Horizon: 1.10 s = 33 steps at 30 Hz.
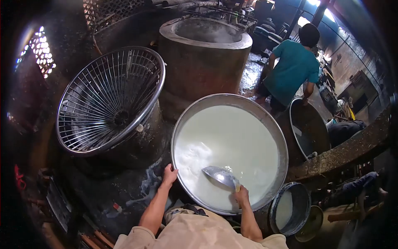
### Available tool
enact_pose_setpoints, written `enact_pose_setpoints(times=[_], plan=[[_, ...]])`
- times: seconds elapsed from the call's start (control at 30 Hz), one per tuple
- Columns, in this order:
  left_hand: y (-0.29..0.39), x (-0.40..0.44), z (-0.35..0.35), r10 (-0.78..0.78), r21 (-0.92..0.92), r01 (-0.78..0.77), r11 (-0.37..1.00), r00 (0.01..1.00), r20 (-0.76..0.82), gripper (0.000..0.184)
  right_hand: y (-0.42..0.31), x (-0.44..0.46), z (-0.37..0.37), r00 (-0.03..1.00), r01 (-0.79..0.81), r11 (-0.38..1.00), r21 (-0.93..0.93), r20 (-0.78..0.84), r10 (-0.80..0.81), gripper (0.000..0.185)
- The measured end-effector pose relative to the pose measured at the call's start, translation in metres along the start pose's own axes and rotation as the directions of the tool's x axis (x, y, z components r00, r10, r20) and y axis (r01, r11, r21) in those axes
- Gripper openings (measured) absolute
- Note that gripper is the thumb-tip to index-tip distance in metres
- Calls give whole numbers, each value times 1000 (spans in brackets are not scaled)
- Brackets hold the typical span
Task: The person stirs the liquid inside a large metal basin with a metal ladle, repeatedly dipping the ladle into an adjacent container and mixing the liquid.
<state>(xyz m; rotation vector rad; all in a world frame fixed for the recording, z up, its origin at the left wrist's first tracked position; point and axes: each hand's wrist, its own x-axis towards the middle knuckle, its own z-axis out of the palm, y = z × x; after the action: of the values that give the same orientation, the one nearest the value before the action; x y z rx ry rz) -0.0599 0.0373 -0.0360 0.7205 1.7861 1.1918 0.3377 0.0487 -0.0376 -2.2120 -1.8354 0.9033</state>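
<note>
A wide metal vat (pixel 283 137) full of milky white liquid (pixel 236 137) stands right in front of me. My left hand (pixel 169 174) grips the vat's rim on its near left side, fingers curled over the edge. In my right hand (pixel 242 196) is the handle of a metal scoop (pixel 219 174), above the near part of the vat. The scoop's bowl points left and lies at the liquid's surface; whether it is partly sunk I cannot tell. Pale foam (pixel 192 157) floats left of the scoop.
A metal wire basket (pixel 112 99) tilts over a drum at left. Behind the vat steams a round concrete cauldron (pixel 199 58). A smaller pot (pixel 308 203) with white liquid stands near right. A person (pixel 294 68) in a teal shirt bends over another large tub (pixel 311 124).
</note>
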Motion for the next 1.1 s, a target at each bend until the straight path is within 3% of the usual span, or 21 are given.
enact_pose_setpoints(times=[0.07,0.2,0.27,0.3,0.4,0.47,0.53,0.6,0.67,0.73,0.77,0.83,0.93,1.1], plan=[[4,-2,-2,0,2,0,1000,1000,17,21,-16,-18,7,997,79,996,48,-26,-78,34],[-20,8,2,15,-3,-15,1000,1000,-7,20,-43,-46,10,999,39,993,113,3,-40,32],[-27,12,1,48,95,-47,994,999,-10,18,-93,-73,-26,985,-116,963,244,152,80,31],[-17,7,-1,53,107,-50,993,998,-23,20,-106,-78,-38,986,-116,963,245,147,82,31],[-24,10,0,85,138,-83,987,996,-9,20,-138,-81,-74,980,-91,958,273,197,37,32],[-16,10,-3,59,179,-62,982,998,21,20,-160,-71,-99,984,27,965,260,164,-71,31],[2,1,-7,28,225,-39,974,998,51,21,-181,-48,-117,982,70,976,204,158,-103,39],[21,-6,-11,55,175,-66,982,996,68,26,-197,-8,-113,954,299,954,10,-13,-299,39],[-24,11,1,38,105,-45,993,997,74,31,-238,14,-110,920,368,930,-25,-135,-368,38],[-40,17,7,134,140,-124,982,989,-59,31,-243,60,-81,923,313,923,-226,-159,-352,36],[11,0,-6,-34,186,26,982,999,38,32,-241,74,-71,923,311,924,-223,-162,-350,36],[16,-1,-7,-30,199,21,980,999,41,31,-242,96,-60,946,276,907,-317,-77,-314,32],[7,1,-5,-7,218,5,976,1000,8,29,-222,100,-48,982,189,930,-314,40,-186,28],[-18,13,1,43,199,-41,979,999,-6,28,-160,77,-37,991,125,950,-285,73,-109,24]])
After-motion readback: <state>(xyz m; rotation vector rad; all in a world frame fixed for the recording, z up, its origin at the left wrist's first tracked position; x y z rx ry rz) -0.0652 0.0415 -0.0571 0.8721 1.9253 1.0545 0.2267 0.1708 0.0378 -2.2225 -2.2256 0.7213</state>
